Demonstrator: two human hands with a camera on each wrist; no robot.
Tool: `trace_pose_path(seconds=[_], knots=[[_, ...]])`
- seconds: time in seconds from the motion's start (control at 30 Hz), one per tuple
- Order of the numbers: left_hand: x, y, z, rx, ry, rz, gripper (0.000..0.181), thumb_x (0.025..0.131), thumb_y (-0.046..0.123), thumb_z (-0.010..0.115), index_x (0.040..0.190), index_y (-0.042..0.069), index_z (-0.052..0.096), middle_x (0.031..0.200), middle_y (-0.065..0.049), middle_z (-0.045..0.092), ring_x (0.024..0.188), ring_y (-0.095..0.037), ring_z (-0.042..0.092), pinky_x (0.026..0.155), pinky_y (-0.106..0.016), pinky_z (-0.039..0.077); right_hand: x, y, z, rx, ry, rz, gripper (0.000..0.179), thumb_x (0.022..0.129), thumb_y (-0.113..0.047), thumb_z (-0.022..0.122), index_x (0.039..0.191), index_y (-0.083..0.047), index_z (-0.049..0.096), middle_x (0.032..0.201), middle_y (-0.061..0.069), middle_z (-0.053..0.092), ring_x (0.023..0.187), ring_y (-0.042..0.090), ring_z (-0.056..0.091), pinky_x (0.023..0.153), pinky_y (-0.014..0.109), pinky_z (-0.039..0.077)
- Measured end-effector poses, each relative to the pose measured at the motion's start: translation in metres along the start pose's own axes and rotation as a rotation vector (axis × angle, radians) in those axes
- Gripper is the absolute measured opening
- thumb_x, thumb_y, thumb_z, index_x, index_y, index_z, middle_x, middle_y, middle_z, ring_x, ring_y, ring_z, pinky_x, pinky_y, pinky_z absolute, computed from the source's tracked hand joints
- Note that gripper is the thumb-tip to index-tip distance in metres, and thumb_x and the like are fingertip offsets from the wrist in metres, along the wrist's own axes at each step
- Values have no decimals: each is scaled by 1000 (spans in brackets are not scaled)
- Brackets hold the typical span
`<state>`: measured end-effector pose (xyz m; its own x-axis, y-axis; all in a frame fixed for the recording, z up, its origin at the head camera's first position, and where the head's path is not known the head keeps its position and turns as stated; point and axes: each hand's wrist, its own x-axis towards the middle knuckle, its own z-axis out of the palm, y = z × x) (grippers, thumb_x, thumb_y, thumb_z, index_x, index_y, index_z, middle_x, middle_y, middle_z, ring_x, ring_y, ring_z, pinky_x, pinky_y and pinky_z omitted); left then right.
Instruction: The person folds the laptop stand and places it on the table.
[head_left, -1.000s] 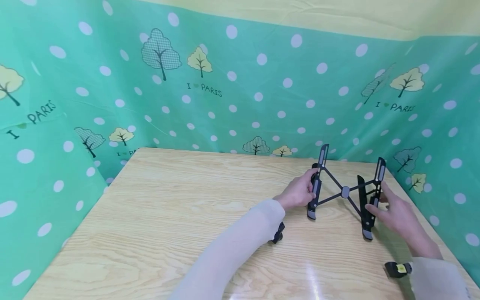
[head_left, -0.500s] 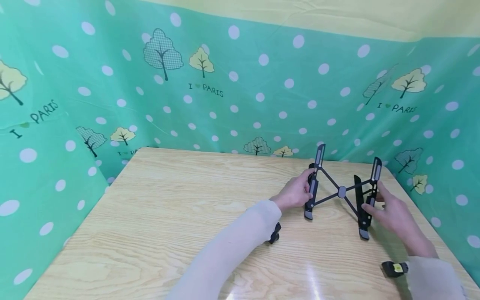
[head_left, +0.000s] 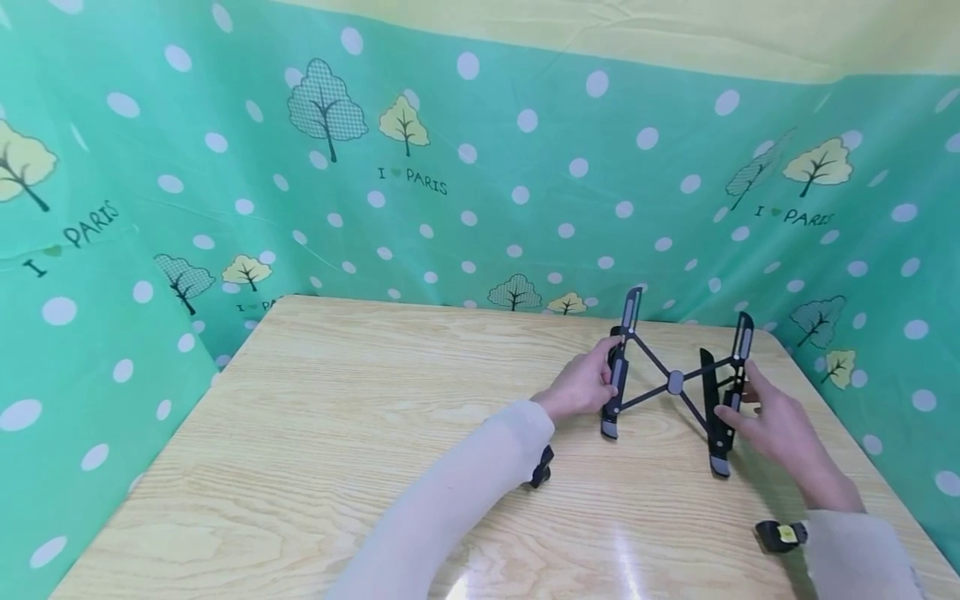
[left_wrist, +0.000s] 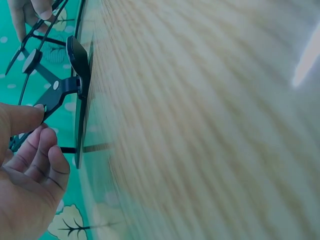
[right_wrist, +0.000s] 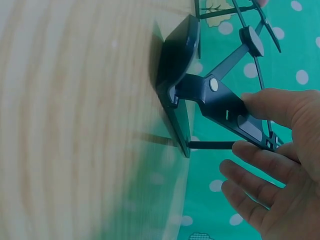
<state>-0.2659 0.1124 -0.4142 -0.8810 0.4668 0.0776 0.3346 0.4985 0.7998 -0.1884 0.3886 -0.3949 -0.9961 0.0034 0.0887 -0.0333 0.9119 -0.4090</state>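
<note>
A black folding laptop stand (head_left: 676, 382) with grey pads stands unfolded at the right rear of the table, its crossed bars meeting at a grey oval hub. My left hand (head_left: 579, 384) pinches the stand's left side arm between thumb and fingers. On the other side, my right hand (head_left: 776, 421) pinches the right side arm, thumb towards me. In the left wrist view the left thumb presses on the arm (left_wrist: 52, 100) above its base rail. The right wrist view has the right thumb and index finger on the opposite arm (right_wrist: 225, 107), other fingers loosely spread.
A pale wood-grain table (head_left: 337, 417) fills the foreground. Behind and on both sides hangs a green dotted curtain (head_left: 420, 233) close to the table's edges. Small black wrist cameras, the right one (head_left: 778, 536) and the left one (head_left: 542, 468), sit below the hands.
Both hands and the laptop stand have shifted slightly to the left across the table. Each hand keeps its pinch on its own side arm.
</note>
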Motion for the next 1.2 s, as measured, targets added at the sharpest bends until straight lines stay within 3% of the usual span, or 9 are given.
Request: trace_pose_path(seconds=[0.27, 0.6, 0.93, 1.2], knots=[[-4, -4, -4, -7, 4, 0, 88, 81, 0, 72, 151, 25, 25, 81, 4, 56, 68, -8, 56, 64, -17, 49, 2, -7, 3, 9, 4, -9, 95, 92, -37, 62, 151, -2, -4, 123, 40, 47, 108, 57, 45, 85, 68, 37], [-8, -10, -11, 4, 25, -12, 89, 80, 0, 72, 151, 27, 24, 81, 5, 56, 68, -8, 56, 64, -18, 49, 6, -14, 7, 49, -30, -9, 96, 92, -41, 61, 151, -7, -6, 128, 39, 44, 109, 57, 44, 80, 63, 43], [-13, -11, -17, 36, 22, 17, 86, 80, 1, 73, 150, 20, 26, 80, 5, 56, 66, -8, 56, 64, -18, 49, 8, -17, 9, 44, -30, -10, 96, 92, -39, 62, 152, -6, -5, 126, 38, 46, 111, 56, 44, 82, 65, 42], [-15, -14, -20, 29, 29, 6, 86, 81, 1, 73, 150, 23, 26, 80, 5, 56, 66, -8, 56, 63, -18, 49, 10, -22, 11, 36, -29, -21, 96, 91, -37, 62, 151, -4, -4, 126, 37, 47, 110, 55, 45, 81, 63, 43]])
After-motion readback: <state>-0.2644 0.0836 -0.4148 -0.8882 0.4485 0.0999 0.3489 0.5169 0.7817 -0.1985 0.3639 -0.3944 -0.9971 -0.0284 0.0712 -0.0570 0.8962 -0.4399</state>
